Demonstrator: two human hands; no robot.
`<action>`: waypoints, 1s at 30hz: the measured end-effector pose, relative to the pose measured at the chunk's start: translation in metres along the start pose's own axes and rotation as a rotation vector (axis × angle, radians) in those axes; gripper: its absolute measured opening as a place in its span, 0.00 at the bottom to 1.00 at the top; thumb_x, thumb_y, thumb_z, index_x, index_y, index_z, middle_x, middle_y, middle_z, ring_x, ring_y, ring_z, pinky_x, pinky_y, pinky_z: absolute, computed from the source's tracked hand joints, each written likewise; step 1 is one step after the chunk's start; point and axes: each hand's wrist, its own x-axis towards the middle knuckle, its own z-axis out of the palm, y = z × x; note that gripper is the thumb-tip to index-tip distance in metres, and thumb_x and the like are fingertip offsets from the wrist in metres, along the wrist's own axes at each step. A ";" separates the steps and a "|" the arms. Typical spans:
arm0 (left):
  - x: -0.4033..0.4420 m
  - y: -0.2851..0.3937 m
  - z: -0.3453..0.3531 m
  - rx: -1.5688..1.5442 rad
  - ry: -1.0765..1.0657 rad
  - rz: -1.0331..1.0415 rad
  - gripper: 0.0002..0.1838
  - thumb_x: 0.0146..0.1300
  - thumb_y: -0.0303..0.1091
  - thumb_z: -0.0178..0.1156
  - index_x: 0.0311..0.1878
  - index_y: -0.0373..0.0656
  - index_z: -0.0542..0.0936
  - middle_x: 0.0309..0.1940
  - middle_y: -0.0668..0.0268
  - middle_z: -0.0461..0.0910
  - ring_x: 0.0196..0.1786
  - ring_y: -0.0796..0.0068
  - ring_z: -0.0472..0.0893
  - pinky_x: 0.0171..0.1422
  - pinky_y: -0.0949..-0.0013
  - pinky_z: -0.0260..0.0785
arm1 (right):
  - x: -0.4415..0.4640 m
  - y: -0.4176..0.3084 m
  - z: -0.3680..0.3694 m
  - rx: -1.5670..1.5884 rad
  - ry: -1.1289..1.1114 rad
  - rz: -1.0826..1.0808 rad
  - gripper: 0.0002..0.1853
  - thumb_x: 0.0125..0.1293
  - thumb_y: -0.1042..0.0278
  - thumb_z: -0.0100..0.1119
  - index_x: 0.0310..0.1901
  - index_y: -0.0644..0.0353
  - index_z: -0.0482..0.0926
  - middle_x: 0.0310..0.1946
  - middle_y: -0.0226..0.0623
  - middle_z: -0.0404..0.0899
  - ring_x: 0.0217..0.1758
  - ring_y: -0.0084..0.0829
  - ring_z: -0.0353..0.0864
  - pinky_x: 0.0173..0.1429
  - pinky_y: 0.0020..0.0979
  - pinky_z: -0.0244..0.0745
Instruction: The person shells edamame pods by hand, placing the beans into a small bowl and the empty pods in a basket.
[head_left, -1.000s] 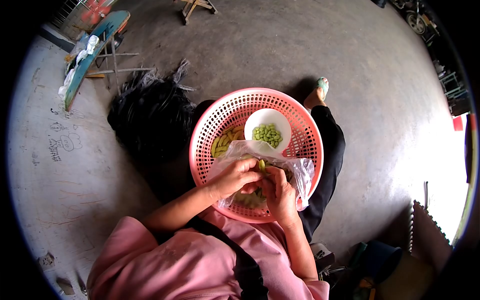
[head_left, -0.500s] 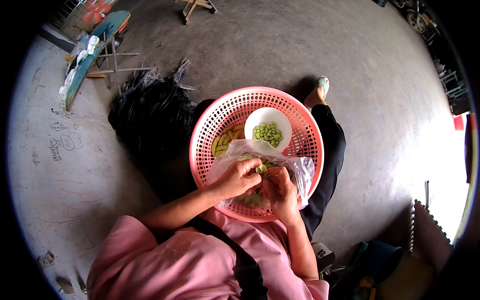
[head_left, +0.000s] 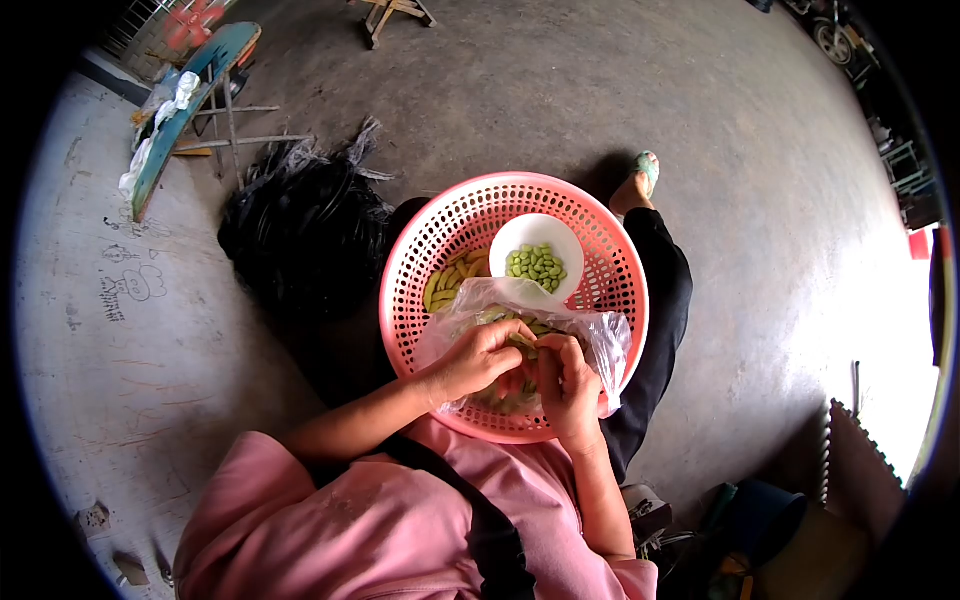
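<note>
Smooth plastic basket (head_left: 605, 240), plastic bag (head_left: 607, 342) – glossy (crinkled), matt cloth shirt (head_left: 350, 510)

Remotely, I'm seeing a pink basket (head_left: 515, 178) patterned with rows of holes. A white bowl (head_left: 540, 228) of green beans (head_left: 535, 265) is showing at its one o'clock, yellow-green pods (head_left: 437, 289) at ten.

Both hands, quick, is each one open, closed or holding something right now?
Left hand: closed, pinching a green pod.
Right hand: closed, fingertips at the same green pod.

Past the plastic bag (head_left: 598, 334), the bowl (head_left: 515, 240) blocks ahead, with passage rightward.
</note>
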 end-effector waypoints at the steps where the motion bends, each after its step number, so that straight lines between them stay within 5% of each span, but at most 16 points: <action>1: 0.001 -0.002 -0.001 -0.015 0.006 0.004 0.09 0.63 0.23 0.48 0.46 0.37 0.74 0.26 0.68 0.78 0.24 0.83 0.77 0.24 0.78 0.69 | 0.001 0.000 0.001 -0.034 0.012 -0.041 0.09 0.68 0.82 0.51 0.47 0.62 0.71 0.27 0.36 0.77 0.28 0.24 0.78 0.34 0.26 0.74; 9: 0.003 -0.002 -0.002 -0.104 0.023 0.030 0.10 0.63 0.27 0.55 0.47 0.37 0.73 0.30 0.68 0.77 0.29 0.81 0.77 0.34 0.76 0.71 | 0.000 0.002 0.001 -0.047 0.075 -0.020 0.11 0.66 0.84 0.51 0.48 0.62 0.70 0.25 0.36 0.76 0.26 0.28 0.77 0.32 0.27 0.72; 12: 0.004 -0.009 0.005 0.451 0.477 0.487 0.09 0.63 0.24 0.59 0.46 0.37 0.73 0.30 0.70 0.72 0.30 0.86 0.73 0.34 0.82 0.67 | -0.001 0.010 0.004 -0.132 0.172 -0.073 0.12 0.65 0.84 0.51 0.49 0.62 0.69 0.22 0.30 0.71 0.23 0.20 0.70 0.30 0.23 0.68; 14: -0.002 -0.003 0.006 0.528 0.419 0.545 0.09 0.63 0.23 0.60 0.44 0.36 0.72 0.29 0.72 0.72 0.29 0.87 0.70 0.33 0.80 0.66 | 0.000 0.006 0.005 -0.218 0.210 -0.080 0.14 0.64 0.84 0.51 0.50 0.62 0.69 0.20 0.31 0.70 0.22 0.22 0.69 0.30 0.24 0.68; 15: 0.000 -0.008 0.009 0.500 0.345 0.520 0.07 0.65 0.23 0.59 0.44 0.37 0.72 0.28 0.71 0.72 0.28 0.86 0.71 0.33 0.80 0.66 | 0.001 -0.005 0.004 -0.295 0.184 -0.125 0.12 0.65 0.81 0.53 0.49 0.63 0.68 0.24 0.42 0.77 0.25 0.41 0.79 0.31 0.36 0.73; 17: -0.001 -0.014 0.012 0.377 0.190 0.380 0.02 0.68 0.24 0.54 0.41 0.38 0.72 0.27 0.71 0.73 0.27 0.86 0.72 0.32 0.78 0.67 | 0.001 -0.002 0.006 -0.372 0.121 -0.205 0.12 0.65 0.80 0.54 0.49 0.63 0.69 0.25 0.43 0.78 0.26 0.42 0.80 0.31 0.37 0.74; 20: -0.003 -0.007 0.007 0.348 0.079 0.232 0.05 0.67 0.27 0.56 0.40 0.35 0.74 0.28 0.59 0.78 0.32 0.72 0.78 0.37 0.68 0.70 | 0.001 -0.003 0.004 -0.373 0.077 -0.229 0.11 0.65 0.79 0.53 0.49 0.62 0.69 0.27 0.43 0.79 0.28 0.43 0.81 0.32 0.39 0.75; 24: -0.003 -0.005 0.006 0.385 0.055 0.352 0.03 0.69 0.26 0.53 0.38 0.38 0.73 0.25 0.72 0.73 0.27 0.86 0.72 0.31 0.77 0.67 | 0.000 -0.002 0.003 -0.328 0.036 -0.219 0.13 0.63 0.80 0.53 0.49 0.62 0.69 0.28 0.43 0.79 0.30 0.44 0.81 0.33 0.40 0.75; 30: -0.002 -0.011 0.007 0.429 0.143 0.301 0.04 0.66 0.21 0.50 0.39 0.36 0.75 0.23 0.72 0.73 0.25 0.85 0.73 0.28 0.77 0.66 | 0.001 -0.001 0.006 -0.428 -0.005 -0.280 0.13 0.63 0.80 0.54 0.49 0.61 0.70 0.30 0.45 0.80 0.30 0.46 0.82 0.35 0.41 0.75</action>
